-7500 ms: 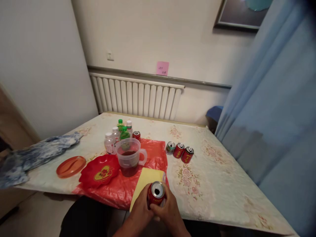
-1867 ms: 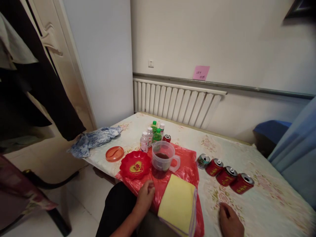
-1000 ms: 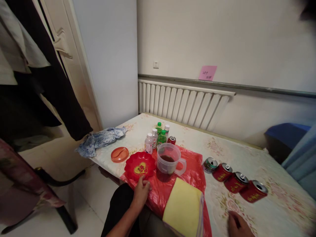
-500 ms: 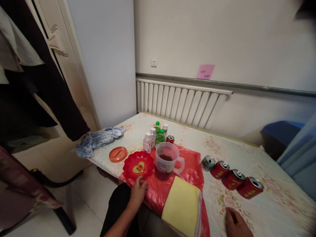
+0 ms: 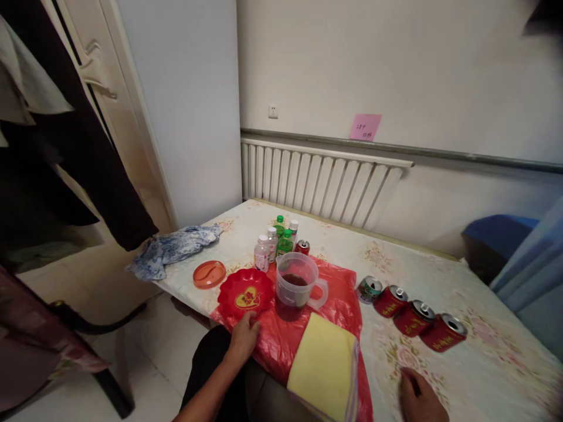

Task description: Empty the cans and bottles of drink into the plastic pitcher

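Note:
My left hand [image 5: 244, 339] rests at the near table edge with its fingers curled in, right by the front rim of a red scalloped plate [image 5: 229, 301]. Whether it touches the rim is hard to tell. A clear plastic measuring jug [image 5: 297, 271] with dark liquid stands beside the plate, on a red plastic bag [image 5: 336, 281]. On the bag's near part lies a folded yellow cloth [image 5: 323, 366]. At the lower right my right hand [image 5: 422, 398], loosely closed with nothing visible in it, lies on the floral tablecloth [image 5: 378, 351]. Several drink cans [image 5: 413, 318] stand in a slanted row beyond it.
Small bottles with white caps [image 5: 261, 255] and green caps [image 5: 285, 243] cluster behind the jug, beside a small red can [image 5: 302, 247]. An orange lid [image 5: 209, 275] lies left of the plate, near a crumpled blue-white cloth [image 5: 176, 249]. A radiator [image 5: 316, 179] lines the wall.
The whole view has shifted very slightly. Both hands stay in nearly the same places, and the things on the table have not moved.

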Demonstrator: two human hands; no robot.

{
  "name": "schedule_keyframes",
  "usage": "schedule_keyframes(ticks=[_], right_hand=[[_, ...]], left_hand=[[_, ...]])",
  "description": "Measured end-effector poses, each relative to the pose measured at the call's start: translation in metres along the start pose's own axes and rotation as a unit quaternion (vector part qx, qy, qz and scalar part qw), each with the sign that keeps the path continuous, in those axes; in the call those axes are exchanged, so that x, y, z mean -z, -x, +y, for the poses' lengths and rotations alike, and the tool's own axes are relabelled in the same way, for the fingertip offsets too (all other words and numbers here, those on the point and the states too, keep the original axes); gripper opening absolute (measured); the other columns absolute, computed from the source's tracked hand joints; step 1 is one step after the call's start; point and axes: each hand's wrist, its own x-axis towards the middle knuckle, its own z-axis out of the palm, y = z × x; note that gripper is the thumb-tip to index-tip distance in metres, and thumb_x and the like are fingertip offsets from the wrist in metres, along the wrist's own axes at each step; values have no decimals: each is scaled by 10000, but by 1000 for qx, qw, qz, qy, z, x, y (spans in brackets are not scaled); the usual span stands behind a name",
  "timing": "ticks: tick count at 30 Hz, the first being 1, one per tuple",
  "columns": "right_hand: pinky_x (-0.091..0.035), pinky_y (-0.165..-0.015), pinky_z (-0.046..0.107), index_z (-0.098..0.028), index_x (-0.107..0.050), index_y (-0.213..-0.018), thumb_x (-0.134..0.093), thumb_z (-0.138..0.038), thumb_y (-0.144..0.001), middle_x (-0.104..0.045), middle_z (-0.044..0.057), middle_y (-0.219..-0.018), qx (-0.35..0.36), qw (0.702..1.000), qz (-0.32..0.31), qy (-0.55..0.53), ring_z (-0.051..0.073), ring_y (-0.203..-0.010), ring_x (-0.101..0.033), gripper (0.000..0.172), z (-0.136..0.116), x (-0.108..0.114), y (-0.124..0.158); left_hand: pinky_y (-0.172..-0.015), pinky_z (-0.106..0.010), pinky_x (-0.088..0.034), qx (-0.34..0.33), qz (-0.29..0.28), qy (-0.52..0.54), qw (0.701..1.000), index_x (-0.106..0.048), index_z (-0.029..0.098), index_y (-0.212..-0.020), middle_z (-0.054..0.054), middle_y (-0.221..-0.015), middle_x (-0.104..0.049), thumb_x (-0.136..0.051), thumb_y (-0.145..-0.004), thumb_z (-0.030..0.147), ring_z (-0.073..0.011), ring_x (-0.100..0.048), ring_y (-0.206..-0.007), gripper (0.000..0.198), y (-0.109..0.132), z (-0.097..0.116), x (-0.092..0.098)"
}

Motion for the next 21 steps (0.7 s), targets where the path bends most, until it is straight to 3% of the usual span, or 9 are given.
schedule_keyframes(ticks=[13, 21], right_hand=[[-500, -845, 398, -173, -685, -1005, -406, -511, -724, -724, 153, -1066, -2, 1000, 12, -9, 336, -968, -664, 521, -2, 0, 0], [-505, -837, 395, -181, -687, -984, -420, -494, -726, -729, 141, -1048, -2, 1000, 18, -11, 331, -958, -669, 486, -1, -1, 1]], left_hand=[[-724, -326, -513, 1, -10, -11, 1000, -609, 149, -1043, -44, -851, -686, -559, -766, 142, -196, -676, -729, 282, -3, -9, -3], [-604, -307, -525, 4, -33, 14, 999, -582, 149, -1038, -12, -734, -655, -517, -780, 185, -195, -677, -633, 269, 6, 4, 2]])
